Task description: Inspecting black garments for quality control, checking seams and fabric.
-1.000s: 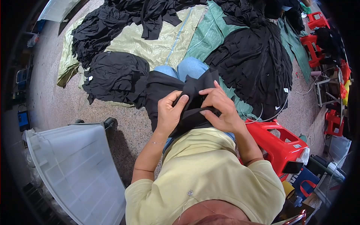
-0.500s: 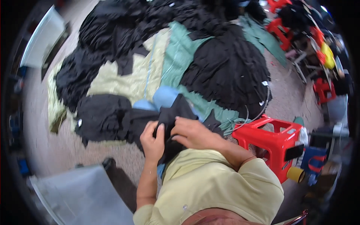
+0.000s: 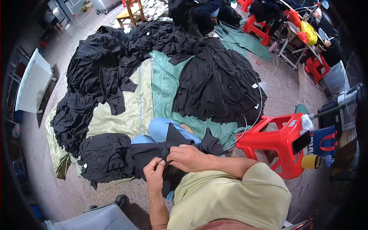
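A piece of black cloth [image 3: 143, 155] lies across my lap, over my blue-trousered legs [image 3: 159, 130]. My left hand [image 3: 154, 174] pinches its edge between thumb and bent fingers. Close beside it, my right hand [image 3: 188, 158] grips the same cloth, fingertips curled down and partly hidden. A corner of the cloth sticks up past my right hand. Left of my lap sits a small heap of black cloth [image 3: 103, 157] with a white tag. In front of me to the right spreads a larger heap of black cloth [image 3: 218, 84].
More black cloth [image 3: 92, 65] curves along the far left over pale yellow [image 3: 115, 122] and green sheeting [image 3: 163, 73]. At my right stands a red stool [image 3: 264, 138] bearing a phone [image 3: 301, 142]. Wheeled whitish bins [image 3: 34, 82] stand left; a wooden chair [image 3: 130, 13] is far off, near a seated person [image 3: 203, 17].
The view has tilted up, bringing in the chair and the seated person. My hands have drawn closer together on the cloth, and my right fingers have curled in more.
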`<state>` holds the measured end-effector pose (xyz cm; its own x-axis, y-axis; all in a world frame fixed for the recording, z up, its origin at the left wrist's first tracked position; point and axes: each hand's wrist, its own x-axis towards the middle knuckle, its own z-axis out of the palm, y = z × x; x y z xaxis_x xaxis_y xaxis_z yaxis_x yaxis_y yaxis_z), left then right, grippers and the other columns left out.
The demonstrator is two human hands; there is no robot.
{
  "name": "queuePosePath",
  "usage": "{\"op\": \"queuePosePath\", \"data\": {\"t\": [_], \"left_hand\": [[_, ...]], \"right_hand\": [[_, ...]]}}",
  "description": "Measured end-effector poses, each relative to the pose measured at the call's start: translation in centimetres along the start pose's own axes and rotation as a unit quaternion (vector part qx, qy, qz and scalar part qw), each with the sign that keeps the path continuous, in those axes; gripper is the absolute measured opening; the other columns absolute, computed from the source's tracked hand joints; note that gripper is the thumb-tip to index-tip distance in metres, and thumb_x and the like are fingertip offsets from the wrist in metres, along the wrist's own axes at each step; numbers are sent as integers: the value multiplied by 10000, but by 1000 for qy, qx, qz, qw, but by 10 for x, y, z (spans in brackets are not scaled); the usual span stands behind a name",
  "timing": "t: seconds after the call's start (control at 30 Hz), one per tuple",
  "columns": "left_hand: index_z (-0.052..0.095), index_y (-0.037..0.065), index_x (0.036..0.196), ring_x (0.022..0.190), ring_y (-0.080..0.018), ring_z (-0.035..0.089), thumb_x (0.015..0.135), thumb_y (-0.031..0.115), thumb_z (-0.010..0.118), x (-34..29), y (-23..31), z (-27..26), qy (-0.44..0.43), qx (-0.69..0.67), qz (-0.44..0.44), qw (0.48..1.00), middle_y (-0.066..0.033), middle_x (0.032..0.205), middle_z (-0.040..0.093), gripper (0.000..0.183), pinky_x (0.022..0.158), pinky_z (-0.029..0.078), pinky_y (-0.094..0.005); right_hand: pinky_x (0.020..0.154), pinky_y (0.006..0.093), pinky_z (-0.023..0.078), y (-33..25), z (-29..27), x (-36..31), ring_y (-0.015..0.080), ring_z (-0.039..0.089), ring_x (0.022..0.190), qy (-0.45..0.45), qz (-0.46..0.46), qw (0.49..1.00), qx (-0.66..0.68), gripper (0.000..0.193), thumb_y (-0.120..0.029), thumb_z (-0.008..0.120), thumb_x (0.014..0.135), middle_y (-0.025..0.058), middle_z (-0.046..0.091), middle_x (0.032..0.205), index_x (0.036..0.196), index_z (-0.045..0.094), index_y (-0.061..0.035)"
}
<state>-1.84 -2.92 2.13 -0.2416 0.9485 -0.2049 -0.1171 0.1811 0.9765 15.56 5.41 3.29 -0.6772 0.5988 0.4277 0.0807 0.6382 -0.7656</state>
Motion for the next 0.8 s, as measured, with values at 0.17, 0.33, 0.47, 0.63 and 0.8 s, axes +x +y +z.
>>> {"op": "queuePosePath", "data": {"t": [0.17,0.33,0.47,0.63,0.8], "left_hand": [[606,-19,760,661,-19,432,901,9,650,-1,0,1,4,30,-29,999,68,719,532,150,584,340,-194],[648,-1,784,675,-17,493,901,23,666,-2,-9,13,74,-132,-105,983,53,743,593,121,601,385,-185],[662,5,804,681,-16,508,899,18,660,-8,-10,13,83,-185,-103,974,41,753,612,96,610,399,-185],[631,-5,759,664,-25,459,890,-1,647,-8,-19,8,66,-133,-54,987,52,733,564,131,591,357,-199],[602,-36,763,660,-43,449,893,12,640,-8,-22,-1,23,-30,-19,999,30,718,548,144,582,350,-218]], "right_hand": [[604,349,415,2,6,-3,251,512,656,22,-22,997,-68,248,-41,742,725,60,504,786,944,630,-75],[590,350,408,3,7,-2,246,506,649,41,-27,996,-70,254,-36,746,710,59,506,783,938,640,-75],[589,357,410,-2,4,1,248,502,644,21,-28,997,-62,244,-39,738,715,57,505,786,935,640,-75],[620,371,424,-2,3,1,262,518,664,-18,-13,998,-59,201,-58,714,745,64,510,809,924,625,-69],[652,380,439,-2,8,-3,280,559,717,-40,19,998,-49,175,-54,698,763,72,524,835,916,614,-60]]}}
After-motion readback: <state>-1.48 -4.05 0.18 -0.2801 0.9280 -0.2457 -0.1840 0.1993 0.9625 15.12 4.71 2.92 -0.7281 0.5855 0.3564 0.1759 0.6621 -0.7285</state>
